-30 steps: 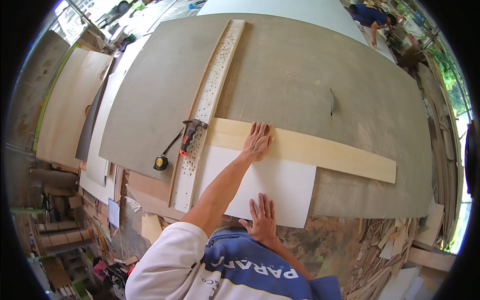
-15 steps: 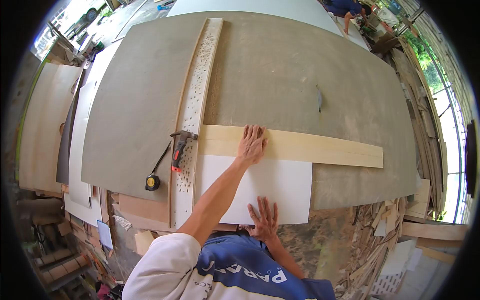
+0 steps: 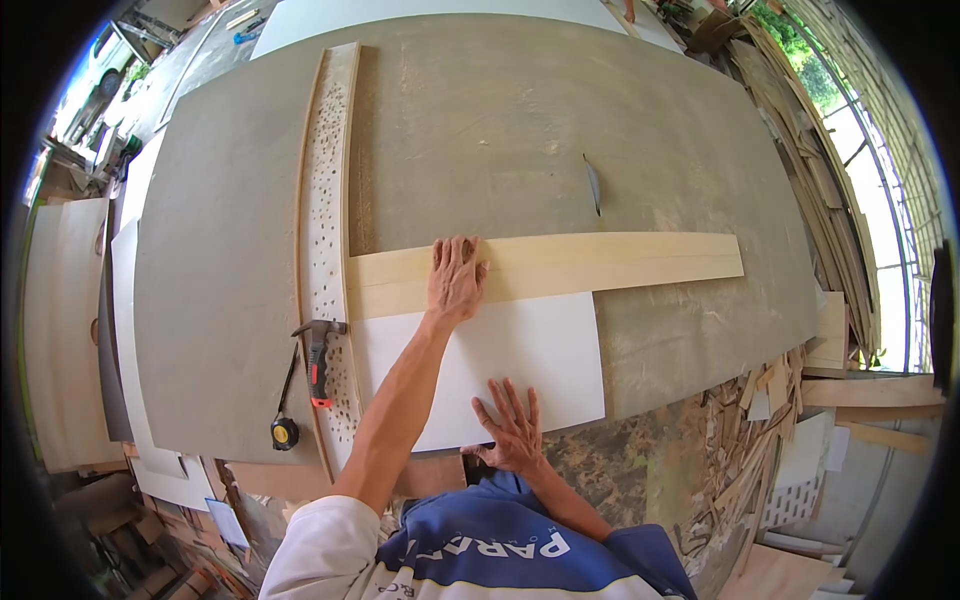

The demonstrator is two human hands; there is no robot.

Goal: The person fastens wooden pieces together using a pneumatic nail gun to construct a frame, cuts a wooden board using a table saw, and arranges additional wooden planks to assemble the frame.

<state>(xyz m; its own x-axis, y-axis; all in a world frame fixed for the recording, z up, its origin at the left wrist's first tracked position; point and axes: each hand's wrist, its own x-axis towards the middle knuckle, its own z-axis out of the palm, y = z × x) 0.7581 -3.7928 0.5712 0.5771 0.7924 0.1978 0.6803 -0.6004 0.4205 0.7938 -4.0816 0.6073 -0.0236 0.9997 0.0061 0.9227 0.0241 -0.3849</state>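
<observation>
My left hand (image 3: 457, 281) lies flat on a pale wooden strip (image 3: 620, 262), fingers stretched forward. Lower down, my right hand (image 3: 512, 430) rests with spread fingers on the near part of a white sheet (image 3: 545, 345). The strip lies along the sheet's far edge, and the left ends of both are against a long speckled rail (image 3: 328, 180). Beyond the strip, a thin blade (image 3: 592, 186) stands up from the broad grey-brown table (image 3: 470, 120). A hammer (image 3: 319, 365) with a black and red handle lies on the rail.
A black and yellow tape measure (image 3: 285, 433) is left of the rail. Large boards (image 3: 65, 330) stand at the far left. Wood offcuts (image 3: 745, 440) are piled at lower right, and long planks (image 3: 800, 150) are stacked beyond the table's right edge. A person's arm (image 3: 629, 10) shows at the top.
The strip and sheet have slid forward along the rail with both hands on them, and the strip is closer to the blade. My view has turned, so the table appears further left.
</observation>
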